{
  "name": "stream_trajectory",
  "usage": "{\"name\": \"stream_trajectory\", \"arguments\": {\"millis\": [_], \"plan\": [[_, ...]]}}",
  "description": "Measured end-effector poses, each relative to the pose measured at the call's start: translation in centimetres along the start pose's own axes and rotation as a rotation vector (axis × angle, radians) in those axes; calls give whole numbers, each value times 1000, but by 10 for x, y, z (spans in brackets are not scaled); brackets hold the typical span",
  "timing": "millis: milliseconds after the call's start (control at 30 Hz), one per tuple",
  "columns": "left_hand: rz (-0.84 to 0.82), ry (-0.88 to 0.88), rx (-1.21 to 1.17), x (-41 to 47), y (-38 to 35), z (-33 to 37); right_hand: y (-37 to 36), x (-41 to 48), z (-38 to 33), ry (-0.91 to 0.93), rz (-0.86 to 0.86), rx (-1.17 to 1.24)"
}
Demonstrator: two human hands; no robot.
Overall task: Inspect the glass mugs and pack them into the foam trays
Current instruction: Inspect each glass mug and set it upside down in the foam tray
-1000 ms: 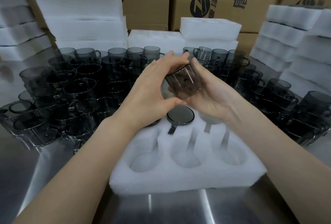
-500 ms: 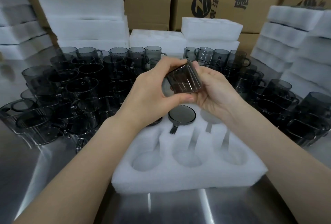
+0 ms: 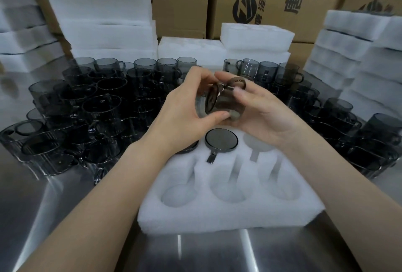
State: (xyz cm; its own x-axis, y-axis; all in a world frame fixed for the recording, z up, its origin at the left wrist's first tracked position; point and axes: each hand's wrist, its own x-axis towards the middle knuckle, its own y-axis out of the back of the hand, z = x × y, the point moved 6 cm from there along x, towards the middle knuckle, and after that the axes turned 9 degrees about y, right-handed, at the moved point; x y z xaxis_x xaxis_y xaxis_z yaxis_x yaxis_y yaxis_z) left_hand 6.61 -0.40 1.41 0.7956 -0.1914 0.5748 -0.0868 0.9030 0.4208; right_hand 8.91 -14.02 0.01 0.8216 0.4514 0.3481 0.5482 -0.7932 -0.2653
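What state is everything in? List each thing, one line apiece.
left hand, grips the held mug.
right hand, grips the held mug.
held mug, tipped sideways, in the air.
foam tray, front three pockets and back right pocket empty.
packed mug, seated in the back middle pocket, handle in its slot.
loose mugs, upright, crowded on the table.

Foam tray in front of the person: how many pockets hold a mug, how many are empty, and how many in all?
Pockets holding a mug: 2 (back middle; back left, half hidden)
Empty pockets: 4 (back right; three in front)
Total: 6 pockets in the foam tray
The held mug is in the left hand and right hand, unpacked.
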Motion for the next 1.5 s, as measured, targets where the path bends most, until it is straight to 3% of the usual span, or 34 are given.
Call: {"name": "stream_trajectory", "arguments": {"millis": [133,233,333,400,533,633,933,1100,1233,1500], "plan": [[13,-80,24,-1,0,5,1,3,5,-109,109,29],[-30,-38,63,-1,-3,2,8,1,1,-136,201,-160],[-112,86,125,0,-7,-5,25,-2,-23,-39,240,-344],[-247,167,257,0,-16,-10,31,-6,-38,-12,148,-476],[-453,291,487,-3,-29,-22,31,-17,-45,-139,-83,-844],[-416,305,440,-1,-26,-24,21,-20,-41,-245,-187,-1049],[-392,307,422,0,-26,-27,0,-23,-33,-320,-231,-1503],[-384,319,404,0,-25,-28,1,-29,-14,-531,-404,-1535],[-383,321,391,0,-25,-29,7,-31,-4,-667,-388,-1472],[-397,339,382,1,-26,-30,5,-41,10,-591,-352,-1612]]}}
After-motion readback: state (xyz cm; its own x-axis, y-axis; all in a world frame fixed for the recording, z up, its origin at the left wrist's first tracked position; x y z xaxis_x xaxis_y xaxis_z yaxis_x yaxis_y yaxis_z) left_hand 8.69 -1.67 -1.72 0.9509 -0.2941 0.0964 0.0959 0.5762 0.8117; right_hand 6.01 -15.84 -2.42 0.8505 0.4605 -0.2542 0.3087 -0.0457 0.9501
